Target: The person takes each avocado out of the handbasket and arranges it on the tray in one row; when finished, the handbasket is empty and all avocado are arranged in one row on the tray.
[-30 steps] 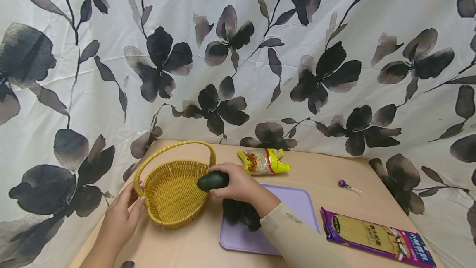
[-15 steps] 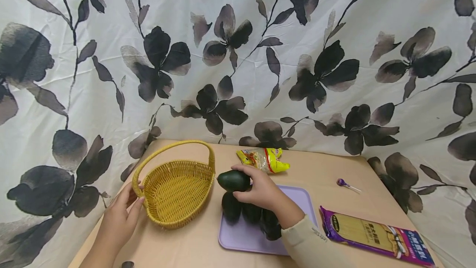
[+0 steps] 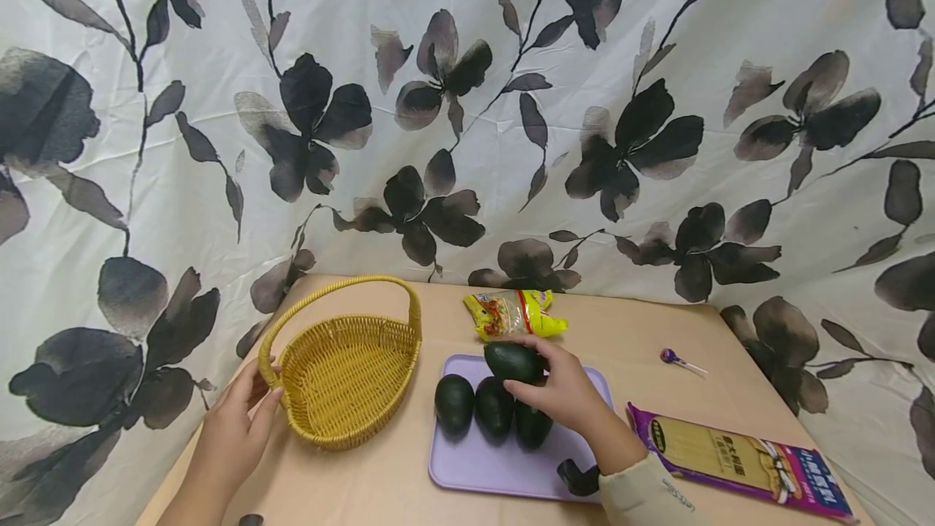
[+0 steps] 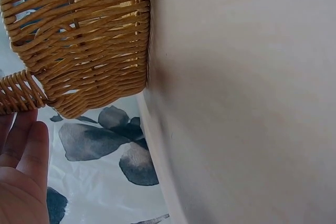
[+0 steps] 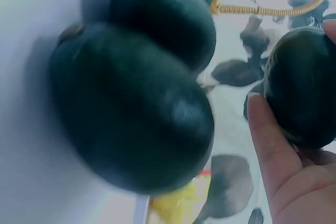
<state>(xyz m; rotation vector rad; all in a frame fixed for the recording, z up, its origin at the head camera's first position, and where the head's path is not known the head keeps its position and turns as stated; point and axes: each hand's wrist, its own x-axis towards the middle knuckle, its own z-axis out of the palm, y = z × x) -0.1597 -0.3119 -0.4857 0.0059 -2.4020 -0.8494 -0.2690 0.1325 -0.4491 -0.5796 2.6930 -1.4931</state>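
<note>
My right hand grips a dark green avocado above the lilac tray. Three more avocados lie in a row on that tray, under and left of the hand. Close up in the right wrist view, the held avocado sits between thumb and fingers, apart from the avocados on the tray. My left hand holds the yellow wicker basket where its handle meets the left rim. In the left wrist view the fingertips touch the handle base. No avocado shows in the basket.
Behind the tray lies a yellow snack packet. A purple lollipop and a purple pack of pasta lie to the right. Floral cloth hangs along the back of the table. A black piece shows at my right wrist.
My right hand, with the avocado, has moved right from the basket's rim to over the tray, uncovering the three avocados there. The left hand stays at the basket.
</note>
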